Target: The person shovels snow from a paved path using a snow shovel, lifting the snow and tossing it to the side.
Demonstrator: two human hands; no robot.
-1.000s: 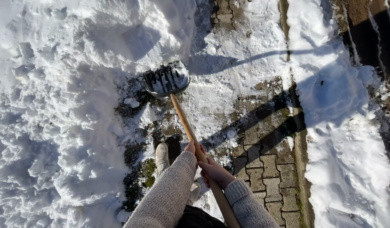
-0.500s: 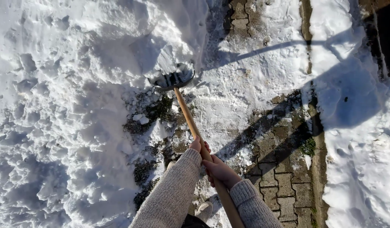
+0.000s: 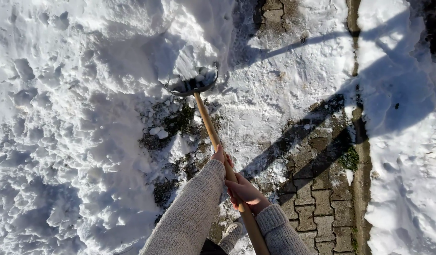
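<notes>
Two hands on shovel [image 3: 206, 118] handle

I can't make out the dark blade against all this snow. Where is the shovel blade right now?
In the head view the shovel blade sits upper centre, pushed into the edge of the big snow pile on the left, at the far end of the wooden handle.

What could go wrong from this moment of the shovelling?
Both hands, left hand and right hand, grip the wooden handle close together and far from the blade buried in the snow pile, so a heavy load may twist it. The shoe stands on snowy paving, so slipping seems possible.
</notes>
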